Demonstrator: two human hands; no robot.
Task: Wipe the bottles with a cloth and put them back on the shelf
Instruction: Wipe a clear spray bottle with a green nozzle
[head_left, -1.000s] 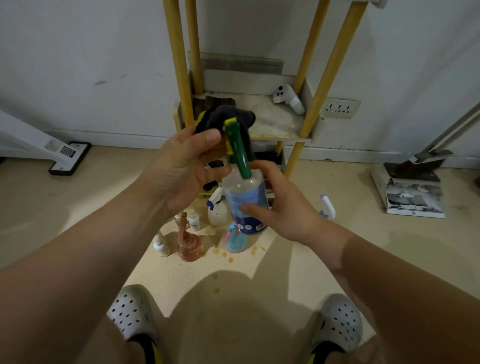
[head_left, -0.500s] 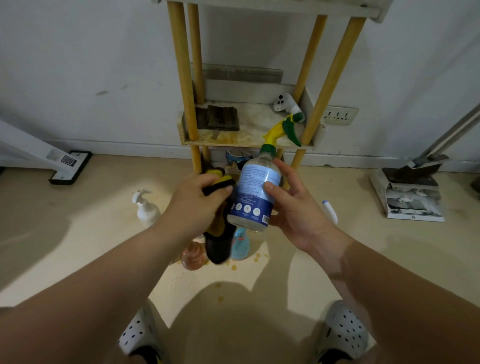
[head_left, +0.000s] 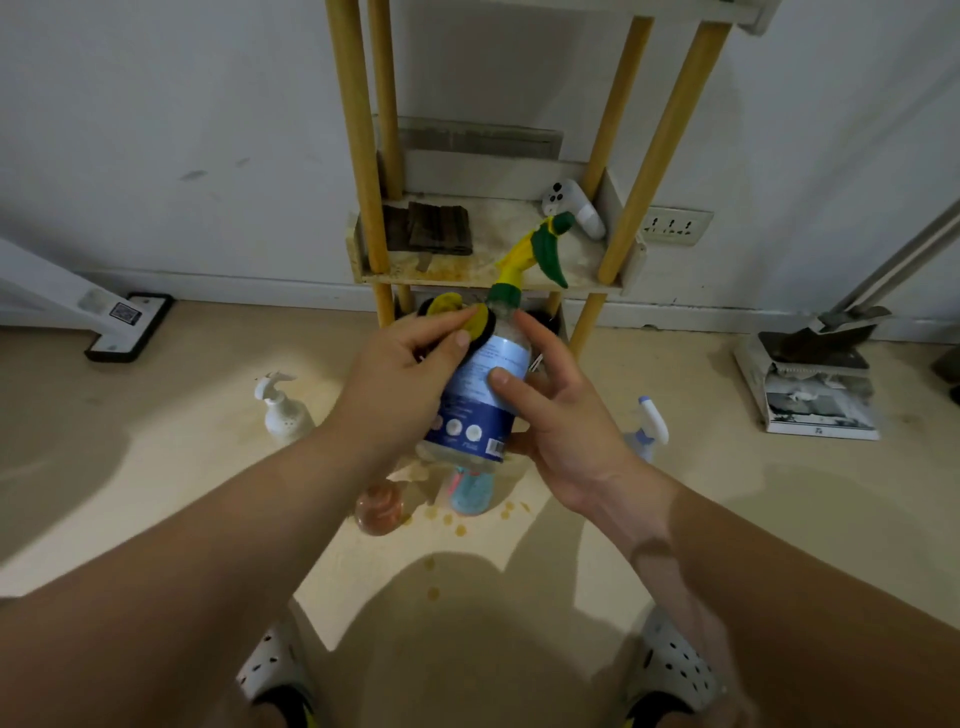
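beige floor (head_left: 156, 467), wooden shelf (head_left: 618, 283) vs white wall. spray bottle (head_left: 480, 395) tilted, held in air in front of shelf. left hand (head_left: 400, 384) presses yellow/black cloth (head_left: 470, 322) on bottle shoulder. right hand (head_left: 566, 426) grips bottle body, upper fingers loosely spread.

Bottles: five. One spray bottle (head_left: 470, 415) with a green and yellow trigger head is off the floor. Four stand on the floor: a white pump bottle (head_left: 283, 413), an orange-brown bottle (head_left: 379, 506), a light blue bottle (head_left: 470, 491) and a white spray bottle (head_left: 647, 426).

Cloths: one, the yellow and black cloth (head_left: 447, 306).

Shelf units: one shelf (head_left: 441, 275), with four yellow posts.

Items on its tier: two, a white controller (head_left: 571, 208) and a dark folded piece (head_left: 431, 228).

Hands: two, left hand (head_left: 400, 384) and right hand (head_left: 561, 421).

Perforated white shoes: two, left shoe (head_left: 275, 670) and right shoe (head_left: 670, 670).

Wall sockets: one wall socket (head_left: 675, 226).
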